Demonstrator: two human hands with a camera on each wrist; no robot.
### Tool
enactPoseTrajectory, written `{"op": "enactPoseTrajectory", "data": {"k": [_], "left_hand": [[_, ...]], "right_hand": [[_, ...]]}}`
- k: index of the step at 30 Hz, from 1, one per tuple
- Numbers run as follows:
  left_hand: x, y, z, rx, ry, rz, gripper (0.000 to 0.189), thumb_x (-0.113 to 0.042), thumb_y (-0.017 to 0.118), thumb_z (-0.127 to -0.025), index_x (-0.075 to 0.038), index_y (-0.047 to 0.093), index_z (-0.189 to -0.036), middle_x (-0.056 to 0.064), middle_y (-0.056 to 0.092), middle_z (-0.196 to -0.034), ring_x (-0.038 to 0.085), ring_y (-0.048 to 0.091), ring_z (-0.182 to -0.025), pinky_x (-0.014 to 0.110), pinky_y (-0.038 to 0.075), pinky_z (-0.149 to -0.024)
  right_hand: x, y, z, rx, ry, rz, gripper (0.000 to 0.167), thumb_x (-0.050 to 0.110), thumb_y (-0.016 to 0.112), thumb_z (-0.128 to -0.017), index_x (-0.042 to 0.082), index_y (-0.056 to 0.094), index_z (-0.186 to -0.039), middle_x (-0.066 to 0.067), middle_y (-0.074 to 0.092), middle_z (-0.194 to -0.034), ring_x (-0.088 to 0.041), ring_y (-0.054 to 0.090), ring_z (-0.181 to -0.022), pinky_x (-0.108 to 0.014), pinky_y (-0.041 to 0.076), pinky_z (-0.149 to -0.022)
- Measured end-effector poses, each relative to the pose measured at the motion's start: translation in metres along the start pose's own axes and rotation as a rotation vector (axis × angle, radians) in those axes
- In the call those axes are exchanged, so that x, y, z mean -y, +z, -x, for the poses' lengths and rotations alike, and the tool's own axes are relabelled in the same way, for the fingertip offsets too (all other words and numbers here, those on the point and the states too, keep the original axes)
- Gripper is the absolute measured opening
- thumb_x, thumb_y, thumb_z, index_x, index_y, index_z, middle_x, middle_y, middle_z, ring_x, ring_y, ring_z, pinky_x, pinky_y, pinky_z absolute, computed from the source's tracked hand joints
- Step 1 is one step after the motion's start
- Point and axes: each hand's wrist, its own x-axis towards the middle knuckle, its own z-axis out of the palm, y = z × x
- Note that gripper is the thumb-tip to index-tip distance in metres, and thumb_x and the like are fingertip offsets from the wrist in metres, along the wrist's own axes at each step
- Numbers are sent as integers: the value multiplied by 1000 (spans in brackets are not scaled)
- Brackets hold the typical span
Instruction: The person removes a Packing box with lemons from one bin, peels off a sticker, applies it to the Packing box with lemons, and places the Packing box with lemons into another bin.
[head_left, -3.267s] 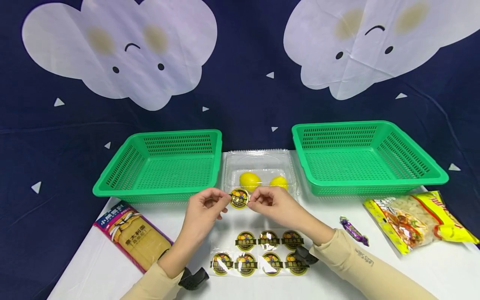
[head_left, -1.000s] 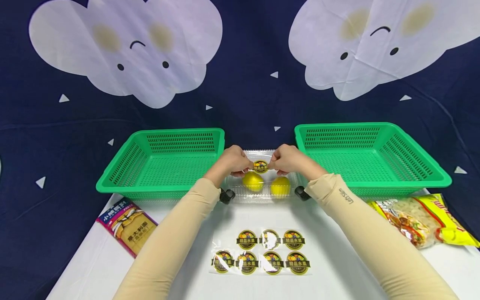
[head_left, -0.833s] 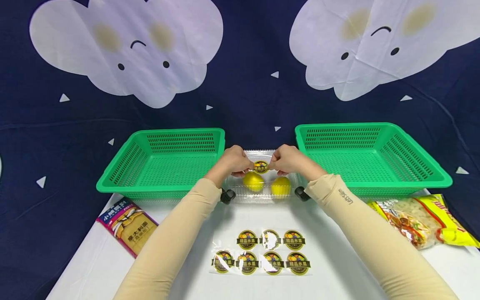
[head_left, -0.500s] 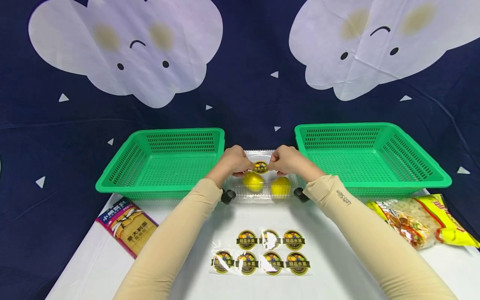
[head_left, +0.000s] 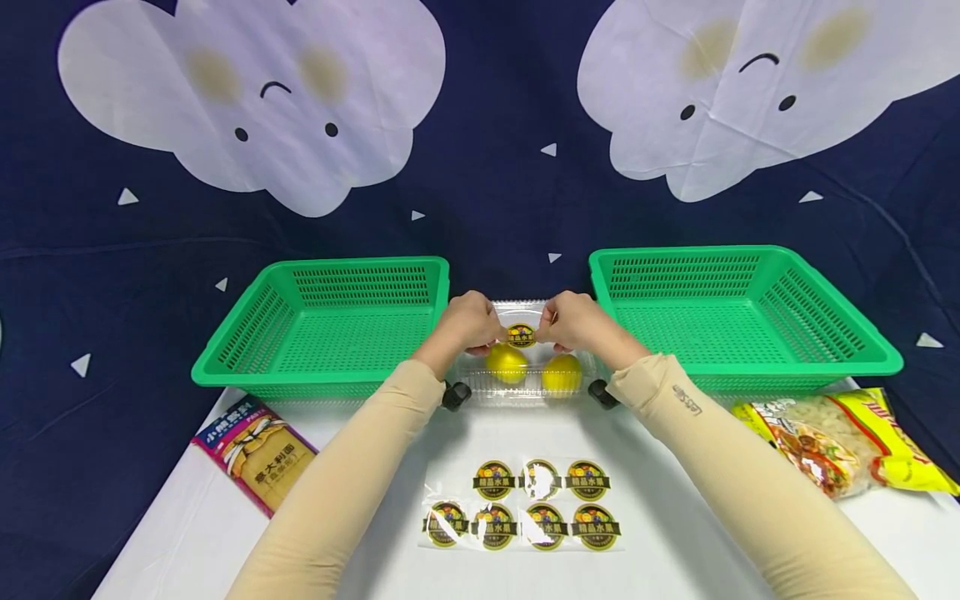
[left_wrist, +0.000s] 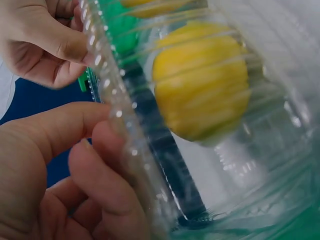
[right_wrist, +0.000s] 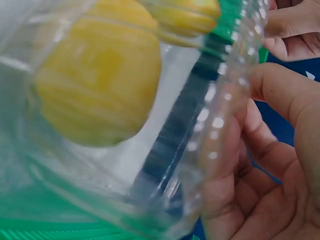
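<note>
A round black-and-gold sticker (head_left: 521, 335) with fruit artwork lies close over the clear plastic container (head_left: 517, 400), behind two yellow lemons (head_left: 506, 363). My left hand (head_left: 474, 321) pinches the sticker's left edge between thumb and fingertips. At its right edge, my right hand (head_left: 573, 321) pinches in the same way. The left wrist view shows one lemon (left_wrist: 200, 82) blurred through the ridged plastic, while the larger lemon (right_wrist: 100, 72) in the right wrist view is also behind it. The sticker itself is hidden in both wrist views.
Green baskets stand left (head_left: 322, 333) and right (head_left: 738, 321) of the container. A sheet of several stickers (head_left: 517, 504) lies in front on the white table (head_left: 555, 579). A pasta packet (head_left: 258, 454) lies at left, and a yellow food bag (head_left: 847, 442) at right.
Since the oldest frame, both hands have carried the sticker forward from the near side of the lemons to over the container behind them. During the last second they have stayed nearly still.
</note>
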Motion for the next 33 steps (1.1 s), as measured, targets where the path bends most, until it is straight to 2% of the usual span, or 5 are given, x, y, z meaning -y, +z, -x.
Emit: {"op": "enactPoseTrajectory", "data": {"k": [9,19,25,28,33], "left_hand": [[1,1,2,-1,64,-33,8,-6,77,-93,-12,83,-93,10,80,-96,16,60,-55,20,50,-48],[3,0,15,-43,117,-239,12,-15,78,-97,-19,87,-105,4,82,-118,17,71,-68,24,52,-55],[6,1,21,-56,130,-257,14,-12,77,-99,-17,87,-107,3,83,-117,16,69,-74,28,58,-67],[8,1,21,-53,139,-258,19,-6,73,-98,-17,87,-106,3,83,-116,15,69,-71,28,59,-72],[11,0,23,-51,167,-247,23,-3,71,-97,-16,87,-105,6,82,-119,13,66,-62,26,57,-66]], "right_hand": [[1,2,7,-23,-104,77,24,14,76,-100,11,81,-124,-12,81,-94,-15,68,-66,-23,54,-60],[3,4,18,-43,-248,282,23,17,79,-98,9,83,-119,-6,83,-97,-17,64,-77,-32,56,-71],[4,4,25,-29,-289,301,19,14,77,-98,9,84,-115,-8,84,-105,-18,70,-81,-36,62,-75],[5,3,29,-37,-326,324,20,13,77,-98,8,84,-117,-8,81,-92,-17,64,-73,-33,58,-67],[5,4,35,-55,-373,410,25,16,79,-97,16,83,-122,-8,73,-89,-18,59,-73,-32,53,-63]]}}
